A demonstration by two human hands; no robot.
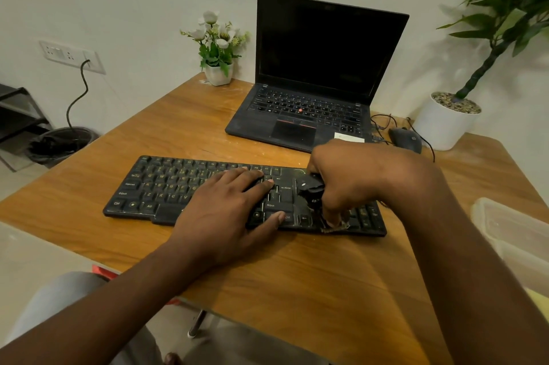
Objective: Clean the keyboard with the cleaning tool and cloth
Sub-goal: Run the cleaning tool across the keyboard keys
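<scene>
A black keyboard (154, 189) lies across the middle of the wooden table (297, 275). My left hand (225, 210) rests flat on its middle keys, fingers straight and spread. My right hand (353, 183) is curled round a small black cleaning tool (310, 191) over the keyboard's right part, near the arrow keys. The tool's pale bristle tip (335, 225) touches the keyboard's front edge. No cloth is in view.
An open black laptop (315, 73) stands behind the keyboard, with a black mouse (405, 139) and cables to its right. A small white flower pot (218, 73) and a large white planter (442, 124) sit at the back. A clear plastic container (511, 234) is at the right edge.
</scene>
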